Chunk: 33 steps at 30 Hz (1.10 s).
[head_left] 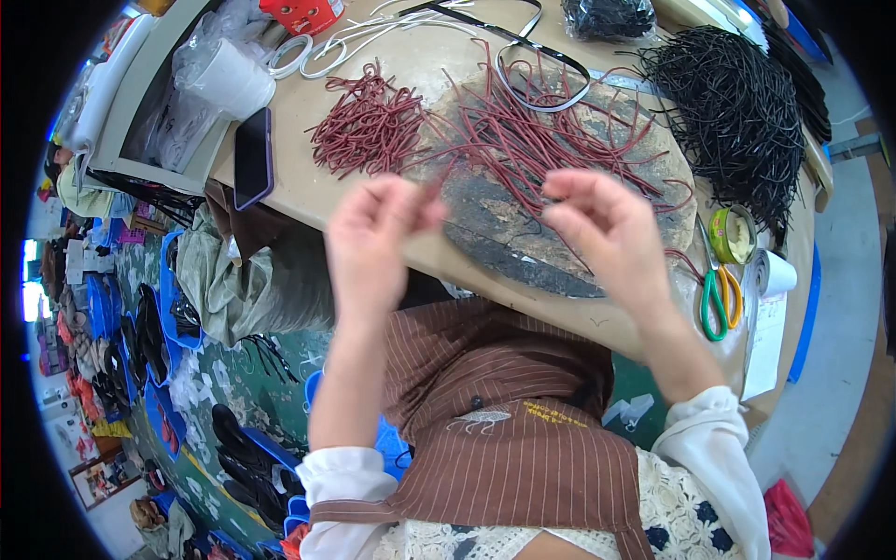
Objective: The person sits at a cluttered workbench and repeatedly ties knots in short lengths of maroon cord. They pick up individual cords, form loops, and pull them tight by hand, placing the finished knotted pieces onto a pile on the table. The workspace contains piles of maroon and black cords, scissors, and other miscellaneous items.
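Well, in the head view, my left hand [375,224] and my right hand [611,238] are raised over the near part of the surface [297,187], a gap between them, palms turned partly inward. On the left, my forearm [353,383] rises almost straight up; the fingers are bent and drawn close together, the tips pointing right. A dark red cord shows at those fingertips, but they are so blurred that I cannot tell whether I grip it. My right forearm [689,359] slants up and leftward out of a white sleeve [705,431]; the fingers curl toward the thumb with a narrow space, and I cannot tell if anything is pinched there.

The loose dark red cords [523,149] lie across a worn round board [490,224], just beyond and between my hands, covering much of its top. My right hand hides part of the board and some of the cords behind it. A tangled red bundle [366,126] sits on the surface left of the board, beyond my left hand.

At the right, scissors [719,333] show green and orange handles, though their blades are hard to make out. A red packet [303,11] is cut off by the upper edge, and the small things on the floor at far left are too crowded to separate.
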Motion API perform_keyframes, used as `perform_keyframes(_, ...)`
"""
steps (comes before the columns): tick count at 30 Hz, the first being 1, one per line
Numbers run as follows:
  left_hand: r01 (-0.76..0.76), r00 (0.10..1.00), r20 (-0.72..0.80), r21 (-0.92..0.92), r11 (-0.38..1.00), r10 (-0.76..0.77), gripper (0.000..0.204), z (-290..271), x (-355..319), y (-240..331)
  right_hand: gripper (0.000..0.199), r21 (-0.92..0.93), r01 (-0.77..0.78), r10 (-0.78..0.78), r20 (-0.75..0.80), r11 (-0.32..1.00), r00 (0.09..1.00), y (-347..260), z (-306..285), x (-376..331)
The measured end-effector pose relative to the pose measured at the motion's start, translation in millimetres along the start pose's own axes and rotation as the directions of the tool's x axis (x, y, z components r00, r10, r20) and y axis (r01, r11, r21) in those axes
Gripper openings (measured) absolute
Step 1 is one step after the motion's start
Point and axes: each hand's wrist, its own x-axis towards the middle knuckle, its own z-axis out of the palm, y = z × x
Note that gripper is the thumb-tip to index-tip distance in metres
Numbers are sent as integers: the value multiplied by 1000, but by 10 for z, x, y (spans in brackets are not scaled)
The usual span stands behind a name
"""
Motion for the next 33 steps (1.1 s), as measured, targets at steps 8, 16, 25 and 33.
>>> perform_keyframes(8,-578,718,203,705,410,665,25,-25,583,-69,19,-769,250,-206,157,588,966,56,144,728)
perform_keyframes(16,-751,617,423,568,337,663,32,309,-17,-63,12,-124,14,27,326,992,945,-535,-164,17)
perform_keyframes(25,-826,487,394,499,264,779,26,519,626,-264,18,-368,-90,202,280,925,938,-333,-358,218)
perform_keyframes(33,-946,247,690,324,15,680,21,599,419,657,18,-111,-8,59,466,994,883,-622,-467,198)
